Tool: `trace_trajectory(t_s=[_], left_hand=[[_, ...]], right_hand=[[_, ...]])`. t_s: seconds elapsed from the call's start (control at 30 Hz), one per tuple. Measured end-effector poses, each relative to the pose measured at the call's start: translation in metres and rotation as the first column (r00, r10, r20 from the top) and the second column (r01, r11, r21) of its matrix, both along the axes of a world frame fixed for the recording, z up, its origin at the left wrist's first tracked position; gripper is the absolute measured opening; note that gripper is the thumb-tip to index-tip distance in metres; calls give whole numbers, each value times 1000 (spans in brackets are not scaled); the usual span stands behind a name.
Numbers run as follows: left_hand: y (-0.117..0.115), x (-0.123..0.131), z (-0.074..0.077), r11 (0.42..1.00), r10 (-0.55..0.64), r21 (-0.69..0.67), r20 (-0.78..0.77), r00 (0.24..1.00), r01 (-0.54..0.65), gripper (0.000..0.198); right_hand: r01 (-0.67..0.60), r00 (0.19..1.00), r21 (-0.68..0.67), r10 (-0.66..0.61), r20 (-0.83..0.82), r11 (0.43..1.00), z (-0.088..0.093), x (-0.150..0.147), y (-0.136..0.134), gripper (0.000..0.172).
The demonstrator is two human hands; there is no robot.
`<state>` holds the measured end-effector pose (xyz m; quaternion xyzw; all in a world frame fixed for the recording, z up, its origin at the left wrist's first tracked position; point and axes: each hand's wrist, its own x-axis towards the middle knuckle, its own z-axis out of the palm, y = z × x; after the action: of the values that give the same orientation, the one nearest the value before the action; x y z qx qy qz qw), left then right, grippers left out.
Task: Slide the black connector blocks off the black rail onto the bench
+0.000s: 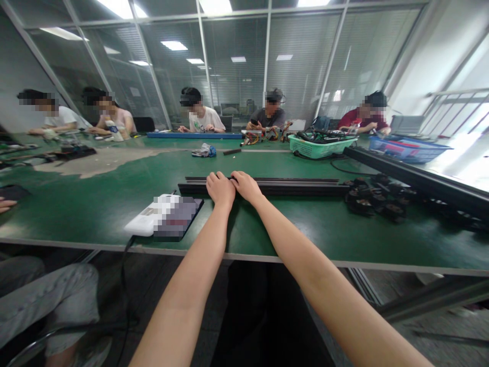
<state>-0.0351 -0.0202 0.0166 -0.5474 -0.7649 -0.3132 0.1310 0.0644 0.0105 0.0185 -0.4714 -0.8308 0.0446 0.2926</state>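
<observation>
Two long black rails lie side by side across the green table, a thicker front rail and a thinner back rail. Over their left half, my left hand has its fingers curled down on the front rail. Right beside it, my right hand is also bent over the rails, its fingertips close to the left hand. A small dark bit shows between the two hands, too hidden to name. Both wrists reach straight out from the table's near edge.
A white device and a dark phone-like slab lie left of my arms. Black round parts and a long black beam are at right. Farther back are a green basket, a blue basket, a crumpled cloth and several people.
</observation>
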Motion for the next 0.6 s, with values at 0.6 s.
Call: trace_trajectory(t_s=[0.6], left_hand=[[3, 0, -3, 1000, 9, 12, 4, 1000, -9, 34]], right_hand=[[24, 999, 7, -24, 29, 1000, 2, 0, -5, 31]])
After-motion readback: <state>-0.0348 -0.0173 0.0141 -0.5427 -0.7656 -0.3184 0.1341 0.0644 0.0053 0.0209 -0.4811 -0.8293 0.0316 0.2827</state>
